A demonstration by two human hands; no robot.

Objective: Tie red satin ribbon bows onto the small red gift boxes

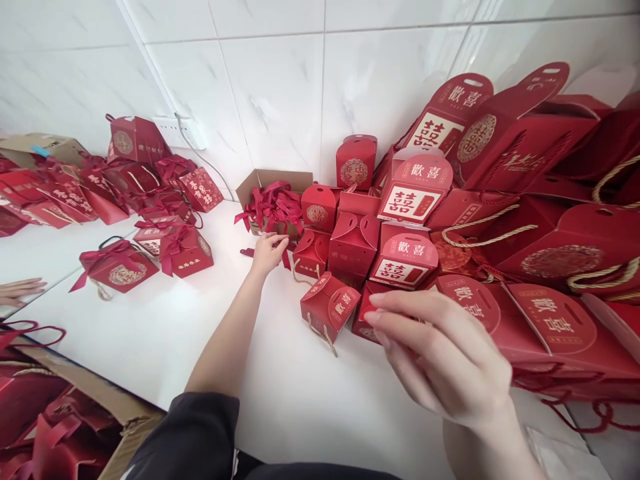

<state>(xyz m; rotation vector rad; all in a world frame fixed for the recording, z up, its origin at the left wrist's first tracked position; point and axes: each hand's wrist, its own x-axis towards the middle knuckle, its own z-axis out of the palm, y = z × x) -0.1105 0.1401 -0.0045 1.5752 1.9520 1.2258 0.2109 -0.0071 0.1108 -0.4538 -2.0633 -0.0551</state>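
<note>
My left hand (270,253) reaches out over the white table (280,373) to the front of a small cardboard box (290,179) of dark red ribbon bows (273,203). Its fingers are pinched, and a strip of red ribbon (287,259) hangs at the fingertips. Nearer to me, my right hand (435,347) is raised in front of the stacked red gift boxes. Its fingers are curved with the thumb a little apart, and nothing shows between them. Just beyond it stand a small red box with a gold cord (330,303) and a box with a white label (405,260).
Large red gift boxes with cord handles (565,247) crowd the right side. Ribboned boxes (123,267) and more red packets (65,193) stand at left. An open carton (120,400) is at lower left. Another person's hand (20,291) shows at the left edge.
</note>
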